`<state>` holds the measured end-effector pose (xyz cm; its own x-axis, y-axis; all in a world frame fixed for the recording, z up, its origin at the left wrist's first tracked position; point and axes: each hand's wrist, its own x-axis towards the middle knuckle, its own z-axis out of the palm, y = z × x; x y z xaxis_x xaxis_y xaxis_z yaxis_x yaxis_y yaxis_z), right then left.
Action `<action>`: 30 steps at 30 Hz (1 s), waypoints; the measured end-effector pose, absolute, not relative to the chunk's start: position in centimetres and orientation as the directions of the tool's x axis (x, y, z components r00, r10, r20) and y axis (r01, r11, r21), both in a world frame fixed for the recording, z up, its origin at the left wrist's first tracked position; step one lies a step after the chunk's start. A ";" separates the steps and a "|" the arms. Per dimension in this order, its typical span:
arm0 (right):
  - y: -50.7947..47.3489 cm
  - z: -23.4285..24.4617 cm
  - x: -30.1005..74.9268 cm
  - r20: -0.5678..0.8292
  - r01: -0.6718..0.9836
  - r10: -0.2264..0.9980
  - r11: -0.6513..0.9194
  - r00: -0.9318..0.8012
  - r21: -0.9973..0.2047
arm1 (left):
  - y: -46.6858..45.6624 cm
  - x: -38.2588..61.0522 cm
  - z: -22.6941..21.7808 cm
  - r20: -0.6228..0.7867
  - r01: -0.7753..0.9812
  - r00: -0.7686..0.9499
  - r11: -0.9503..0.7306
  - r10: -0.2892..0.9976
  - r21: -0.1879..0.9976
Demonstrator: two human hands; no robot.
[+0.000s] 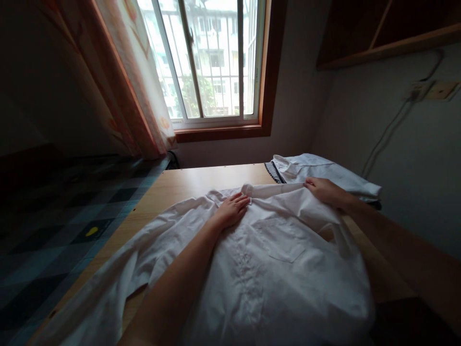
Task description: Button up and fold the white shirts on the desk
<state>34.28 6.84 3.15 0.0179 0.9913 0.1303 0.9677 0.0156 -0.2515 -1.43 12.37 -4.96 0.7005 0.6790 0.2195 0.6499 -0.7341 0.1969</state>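
Observation:
A white button-up shirt point(284, 269) lies spread with its front up, its collar end away from me and a chest pocket showing. My left hand point(232, 210) rests flat on it near the collar, fingers stretched out. At the shirt's far right, my right hand point(326, 190) pinches the fabric at the shoulder, with fingers closed around the edge. One sleeve trails toward the lower left. Wrinkles run along the button strip. The right sleeve is partly hidden behind my right forearm.
The shirt lies on a light wooden table point(201, 177). Folded white clothing point(324, 170) sits at the back right, beside the wall. On the left is a bed with a dark checked cover point(46, 230). A window point(212, 62) and an orange curtain point(122, 81) stand behind.

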 end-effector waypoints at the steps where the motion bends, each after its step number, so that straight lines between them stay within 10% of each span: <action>1: 7.1 3.6 34.3 0.169 0.979 0.985 0.012 0.023 -0.203 | 12.3 -1.4 -5.0 0.208 0.655 0.702 -0.732 0.681 0.188; 11: 9.0 2.9 34.8 0.171 0.948 0.970 0.114 -0.170 0.298 | 12.0 -1.3 -5.1 0.141 0.701 0.688 -0.702 0.712 0.125; 22: 10.8 3.4 31.8 0.231 0.950 0.930 0.243 -0.285 0.196 | 11.5 -0.7 -4.7 0.148 0.709 0.685 -0.699 0.713 0.089; 30: 15.2 1.1 21.3 0.009 0.985 0.989 0.149 -0.149 -0.089 | 11.1 -0.7 -4.9 0.217 0.686 0.693 -0.721 0.688 0.098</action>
<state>21.29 15.18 1.10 -0.1487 0.9888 0.0087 0.9848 0.1489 -0.0890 -0.71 11.06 -4.92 0.6927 0.6880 0.2167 0.6856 -0.7213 0.0985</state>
